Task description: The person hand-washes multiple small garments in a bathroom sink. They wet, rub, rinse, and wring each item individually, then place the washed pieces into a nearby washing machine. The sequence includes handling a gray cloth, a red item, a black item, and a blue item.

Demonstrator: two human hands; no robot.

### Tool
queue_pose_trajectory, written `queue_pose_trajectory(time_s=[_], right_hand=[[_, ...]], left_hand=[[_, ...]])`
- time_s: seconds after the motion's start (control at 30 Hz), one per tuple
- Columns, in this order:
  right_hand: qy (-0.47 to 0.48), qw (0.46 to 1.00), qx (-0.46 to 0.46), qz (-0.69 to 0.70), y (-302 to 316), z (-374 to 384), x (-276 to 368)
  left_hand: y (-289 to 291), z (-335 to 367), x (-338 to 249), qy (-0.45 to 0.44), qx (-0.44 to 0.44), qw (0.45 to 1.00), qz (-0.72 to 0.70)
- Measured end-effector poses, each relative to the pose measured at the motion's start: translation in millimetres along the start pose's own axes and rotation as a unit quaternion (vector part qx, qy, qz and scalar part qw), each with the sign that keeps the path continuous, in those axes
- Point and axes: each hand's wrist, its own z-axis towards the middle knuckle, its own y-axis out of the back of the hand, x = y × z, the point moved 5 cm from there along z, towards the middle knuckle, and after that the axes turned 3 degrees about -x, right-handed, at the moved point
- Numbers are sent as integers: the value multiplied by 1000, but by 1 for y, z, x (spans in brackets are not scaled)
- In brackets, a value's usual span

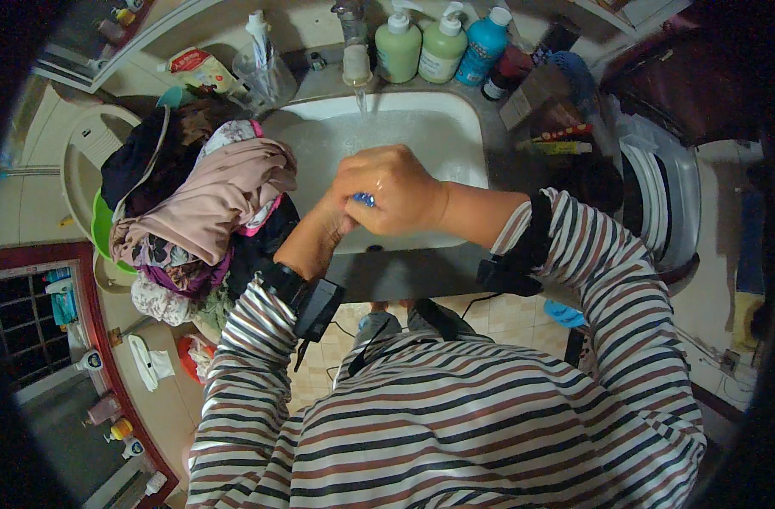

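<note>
Over the near half of the white sink basin [468, 127], my two hands are pressed together. My right hand [402, 188] is closed in a fist, knuckles up. My left hand [330, 222] meets it from the left, its fingers mostly hidden by the right hand. A small shiny blue thing [365, 199] shows between the hands; its kind cannot be made out. Behind them, water runs from the faucet [356, 64] into the basin, where cloudy water stands.
A heap of clothes [209, 199] rises left of the basin, close to my left forearm. Green pump bottles [398, 47] and a blue bottle [484, 49] line the back ledge. A clear cup [263, 76] holds toothbrushes and a tube. Boxes [536, 93] stand at right.
</note>
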Motion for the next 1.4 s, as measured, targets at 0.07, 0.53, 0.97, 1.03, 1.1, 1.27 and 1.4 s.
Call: queue_pose_trajectory(time_s=[0.07,0.53,0.97,1.03,1.1,1.27,1.4], right_hand=[[-10,1000,16,4,-6,-4,-4],[-375,869,-97,310,96,-66,-22],[-547,835,-55,15,126,-146,12],[-496,847,-193,-17,141,-142,27],[-336,878,-311,143,141,-129,45],[-424,845,-317,77,138,-146,73],[-410,762,-463,191,197,-172,80]], left_hand=[[-2,6,12,19,2,999,-39],[21,-10,-31,14,-110,968,-225],[-84,-59,-110,-62,32,986,-149],[-116,-65,-119,-64,94,980,-162],[-144,-73,-124,-49,142,974,-169],[-189,-83,-134,-34,288,951,-107],[-198,-72,-129,-106,248,963,-7]])
